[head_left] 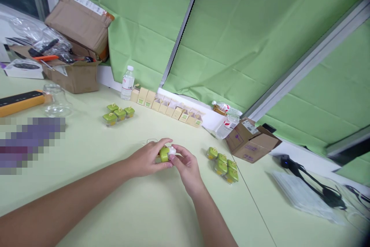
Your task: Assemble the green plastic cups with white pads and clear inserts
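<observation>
Over the middle of the table, my left hand (144, 161) has its fingers wrapped round a small box with a green lid (164, 154). My right hand (187, 167) meets it from the other side, thumb and fingers closed on a small white piece (172, 150) at the lid's edge. What kind of piece this is cannot be made out. Behind my left hand shows a thin clear rim (152, 140). Similar clear boxes with green lids stand in two groups, one at the left (120, 113) and one at the right (222, 166).
A row of small cardboard boxes (166, 106) lines the back edge beside a water bottle (127, 83). More bottles (227, 126) and an open carton (250, 141) stand back right. At left are a filled cardboard box (75, 77), a clear jar (56, 102) and an orange power strip (21, 103).
</observation>
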`<state>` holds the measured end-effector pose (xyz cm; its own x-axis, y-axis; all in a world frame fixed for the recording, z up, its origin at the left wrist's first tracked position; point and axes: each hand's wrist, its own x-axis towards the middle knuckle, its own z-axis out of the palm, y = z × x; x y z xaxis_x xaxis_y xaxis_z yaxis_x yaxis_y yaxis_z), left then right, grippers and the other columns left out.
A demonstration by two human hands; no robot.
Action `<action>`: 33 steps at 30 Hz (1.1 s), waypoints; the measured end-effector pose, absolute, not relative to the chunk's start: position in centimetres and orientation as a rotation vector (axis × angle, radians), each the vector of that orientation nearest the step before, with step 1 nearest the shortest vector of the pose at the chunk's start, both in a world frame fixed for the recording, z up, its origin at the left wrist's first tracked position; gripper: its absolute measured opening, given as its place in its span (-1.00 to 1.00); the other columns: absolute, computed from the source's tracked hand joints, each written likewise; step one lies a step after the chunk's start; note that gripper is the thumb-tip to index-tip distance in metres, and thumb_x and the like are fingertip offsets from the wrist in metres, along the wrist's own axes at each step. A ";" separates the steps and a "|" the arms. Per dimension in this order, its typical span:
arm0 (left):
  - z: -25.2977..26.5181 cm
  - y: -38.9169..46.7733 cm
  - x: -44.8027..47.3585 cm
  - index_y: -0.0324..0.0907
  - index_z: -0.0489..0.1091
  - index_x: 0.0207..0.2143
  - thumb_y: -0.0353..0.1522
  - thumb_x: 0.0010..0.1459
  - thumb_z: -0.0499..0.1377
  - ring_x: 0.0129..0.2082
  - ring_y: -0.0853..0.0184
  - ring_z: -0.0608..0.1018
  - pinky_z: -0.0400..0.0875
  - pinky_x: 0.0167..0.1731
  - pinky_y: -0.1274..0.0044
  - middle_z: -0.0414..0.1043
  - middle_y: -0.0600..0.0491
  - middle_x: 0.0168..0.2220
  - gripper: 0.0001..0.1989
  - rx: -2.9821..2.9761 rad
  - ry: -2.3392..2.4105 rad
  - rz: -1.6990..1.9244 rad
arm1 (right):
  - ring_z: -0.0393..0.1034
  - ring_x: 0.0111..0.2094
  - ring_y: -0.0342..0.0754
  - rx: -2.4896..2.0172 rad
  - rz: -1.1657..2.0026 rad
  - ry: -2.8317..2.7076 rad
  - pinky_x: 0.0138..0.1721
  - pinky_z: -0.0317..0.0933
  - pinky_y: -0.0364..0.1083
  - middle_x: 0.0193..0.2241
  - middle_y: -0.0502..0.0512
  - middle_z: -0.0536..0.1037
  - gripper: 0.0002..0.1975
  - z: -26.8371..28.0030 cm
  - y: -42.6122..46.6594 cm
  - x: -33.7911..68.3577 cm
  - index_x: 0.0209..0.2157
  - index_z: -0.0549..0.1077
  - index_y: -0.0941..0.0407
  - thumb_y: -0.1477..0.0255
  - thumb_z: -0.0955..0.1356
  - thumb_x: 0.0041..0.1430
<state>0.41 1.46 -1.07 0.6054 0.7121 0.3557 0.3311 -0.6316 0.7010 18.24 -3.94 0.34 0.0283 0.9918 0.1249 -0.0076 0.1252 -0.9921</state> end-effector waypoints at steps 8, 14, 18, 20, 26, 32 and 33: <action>-0.9 1.9 1.3 -0.16 0.33 0.00 -0.16 0.12 0.27 -0.20 0.27 0.52 0.42 -0.16 0.46 0.47 -0.01 -0.15 -0.55 1.735 0.615 1.017 | 0.51 -0.24 0.00 -1.091 1.062 -1.089 -0.15 0.44 0.03 -0.17 0.11 0.57 -0.61 0.4 -3.9 18.3 -0.13 0.51 0.10 0.26 0.51 0.00; -1.0 2.4 1.6 -0.23 0.44 -0.08 -0.18 0.07 0.33 -0.23 0.27 0.53 0.45 -0.18 0.43 0.51 -0.04 -0.19 -0.58 1.392 0.553 0.983 | 0.53 -0.31 -0.04 -1.039 1.140 -1.050 -0.22 0.45 0.00 -0.15 0.10 0.55 -0.62 0.5 -4.0 18.4 -0.13 0.50 0.09 0.27 0.51 0.01; -0.9 2.5 1.6 -0.24 0.46 -0.06 -0.17 0.05 0.34 -0.19 0.25 0.53 0.46 -0.17 0.42 0.51 -0.06 -0.15 -0.55 1.289 0.538 0.933 | 0.52 -0.28 -0.04 -1.078 1.096 -1.078 -0.25 0.44 -0.04 -0.15 0.12 0.57 -0.61 0.5 -4.0 18.3 -0.15 0.51 0.09 0.25 0.52 -0.01; -1.0 2.5 1.6 -0.24 0.47 -0.06 -0.17 0.05 0.35 -0.20 0.27 0.53 0.46 -0.16 0.42 0.51 -0.06 -0.15 -0.55 1.259 0.528 0.921 | 0.51 -0.28 -0.05 -1.085 1.066 -1.091 -0.23 0.44 -0.03 -0.15 0.12 0.59 -0.61 0.4 -3.9 18.2 -0.15 0.51 0.09 0.25 0.52 -0.01; -0.9 2.1 1.8 -0.21 0.48 -0.10 -0.16 0.06 0.34 -0.18 0.29 0.53 0.43 -0.10 0.43 0.49 -0.05 -0.11 -0.59 1.137 0.527 0.885 | 0.51 -0.29 -0.05 -1.076 1.001 -1.128 -0.18 0.43 0.01 -0.15 0.13 0.59 -0.61 0.1 -3.7 18.0 -0.14 0.50 0.10 0.26 0.52 -0.01; -0.6 1.7 1.9 -0.20 0.49 -0.17 -0.17 0.10 0.32 -0.10 0.26 0.52 0.41 -0.06 0.42 0.49 -0.07 -0.10 -0.66 1.071 0.462 0.875 | 0.51 -0.21 0.01 -1.085 0.921 -1.169 -0.11 0.42 0.06 -0.18 0.12 0.61 -0.66 0.0 -3.9 17.8 -0.15 0.48 0.09 0.30 0.50 0.03; -0.6 1.7 1.9 -0.20 0.49 -0.16 -0.17 0.09 0.32 -0.09 0.25 0.51 0.41 -0.05 0.41 0.49 -0.07 -0.09 -0.66 1.070 0.464 0.876 | 0.51 -0.17 0.02 -1.081 0.897 -1.191 -0.09 0.41 0.06 -0.17 0.13 0.60 -0.66 0.0 -3.9 17.8 -0.14 0.47 0.09 0.31 0.49 0.05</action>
<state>1.87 1.72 -0.62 0.5899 0.8039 0.0755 -0.3899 0.2017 0.8985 17.83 -3.89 -0.02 0.1693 0.9505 0.2604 0.0115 0.2623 -0.9649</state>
